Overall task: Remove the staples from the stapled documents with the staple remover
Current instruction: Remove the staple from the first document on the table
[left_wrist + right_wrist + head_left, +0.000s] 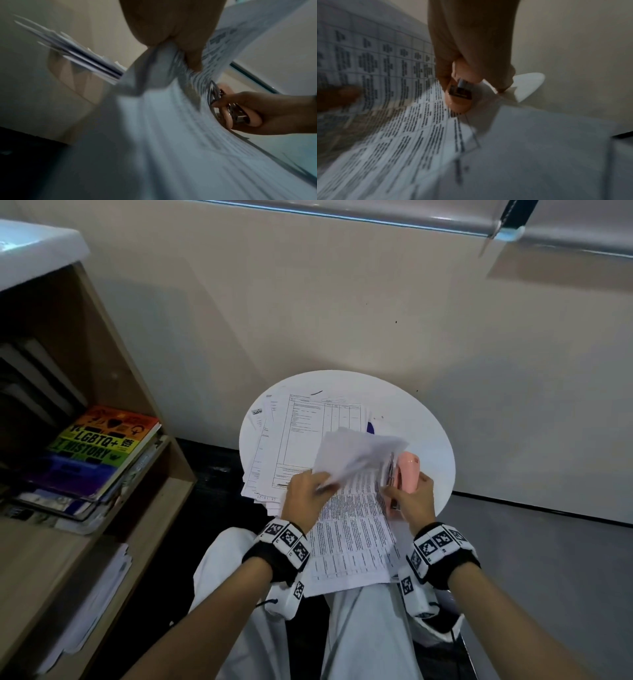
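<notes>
A printed document (352,529) with dense table text lies across my lap and the near edge of a round white table (424,419). My left hand (308,491) pinches its top sheets (356,457) and lifts them up and back, blurred by motion. My right hand (409,498) grips a pink staple remover (406,474) at the document's right edge. In the left wrist view the left hand (181,44) holds the bent sheets (171,75) and the staple remover (238,115) shows its metal jaws. In the right wrist view my right hand (467,65) wraps the staple remover (459,97) over the printed page (412,121).
A pile of other printed papers (301,436) covers the table's left half. A wooden bookshelf (113,412) with stacked books (99,446) stands at the left. A beige wall (342,302) runs close behind the table. Grey floor (548,559) lies to the right.
</notes>
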Demonstrator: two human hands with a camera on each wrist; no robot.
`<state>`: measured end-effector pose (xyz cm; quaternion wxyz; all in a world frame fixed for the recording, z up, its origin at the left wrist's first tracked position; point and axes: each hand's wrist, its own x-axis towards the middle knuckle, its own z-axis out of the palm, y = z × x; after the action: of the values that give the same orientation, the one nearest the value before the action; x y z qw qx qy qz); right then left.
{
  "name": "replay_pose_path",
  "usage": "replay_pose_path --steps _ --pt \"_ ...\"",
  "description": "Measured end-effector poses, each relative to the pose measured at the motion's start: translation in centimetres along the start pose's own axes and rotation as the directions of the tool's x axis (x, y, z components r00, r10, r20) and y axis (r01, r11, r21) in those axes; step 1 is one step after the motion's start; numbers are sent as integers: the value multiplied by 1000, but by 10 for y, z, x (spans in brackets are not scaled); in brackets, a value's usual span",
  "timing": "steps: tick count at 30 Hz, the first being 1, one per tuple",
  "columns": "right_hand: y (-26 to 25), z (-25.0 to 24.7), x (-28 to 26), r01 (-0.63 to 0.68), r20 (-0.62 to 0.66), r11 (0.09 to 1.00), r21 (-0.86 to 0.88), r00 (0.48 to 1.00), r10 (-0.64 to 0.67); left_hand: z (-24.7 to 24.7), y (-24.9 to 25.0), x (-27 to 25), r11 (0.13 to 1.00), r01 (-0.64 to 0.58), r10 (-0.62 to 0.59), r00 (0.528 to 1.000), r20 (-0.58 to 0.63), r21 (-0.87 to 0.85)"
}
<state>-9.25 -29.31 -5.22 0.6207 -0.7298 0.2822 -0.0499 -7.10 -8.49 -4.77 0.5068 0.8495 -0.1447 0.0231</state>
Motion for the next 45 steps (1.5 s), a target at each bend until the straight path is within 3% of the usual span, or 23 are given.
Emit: replay_pose_path --steps 3,7,10,12,14,16,18,20,22,25,27,31,33,38,45 --pt "-1 -10 -4 -5 72 1000 1 997 5 1 -3 -12 991 -106 106 994 -4 -82" --pt "-13 -26 -17 3 186 999 34 982 -9 5 -7 -13 964 -78 56 994 -92 -256" --pt "-22 -28 -24 78 112 997 -6 991 -77 -1 6 -5 965 10 -61 980 -188 -263" --pt "-39 -25 -37 205 -16 978 35 979 -205 -8 31 3 980 -103 48 951 -307 -168" --pt "-60 -23 -50 365 -127 928 72 926 -355 -19 66 15 972 -222 174 895 -411 -73" --pt "-79 -25 -58 478 -129 871 118 877 -464 -35 95 28 944 -303 215 863 -458 -128" --pt "-93 -32 -59 529 -54 834 156 848 -527 -53 112 38 887 -316 158 893 -422 -336" --pt "-99 -41 -54 531 65 828 181 833 -549 -69 113 47 834 -250 101 946 -308 -493" --pt "-104 -49 -51 514 160 834 199 823 -546 -78 102 56 851 -169 82 978 -191 -497" --pt "-106 -51 -50 487 258 815 315 782 -567 -81 91 62 907 -74 21 991 -130 -416" --pt "-106 -46 -49 463 287 811 359 772 -567 -79 91 60 904 -96 41 989 -140 -416" --pt "-102 -42 -43 469 225 810 352 798 -559 -76 97 62 874 -136 42 978 -205 -467" --pt "-106 -40 -44 469 271 816 339 782 -562 -76 99 64 884 -130 28 974 -227 -449" --pt "-128 -29 -48 473 280 800 370 764 -582 -73 119 65 892 -276 196 950 -244 -359" --pt "-143 -26 -36 576 183 749 328 739 -648 -85 125 73 851 -326 135 894 -428 -412"
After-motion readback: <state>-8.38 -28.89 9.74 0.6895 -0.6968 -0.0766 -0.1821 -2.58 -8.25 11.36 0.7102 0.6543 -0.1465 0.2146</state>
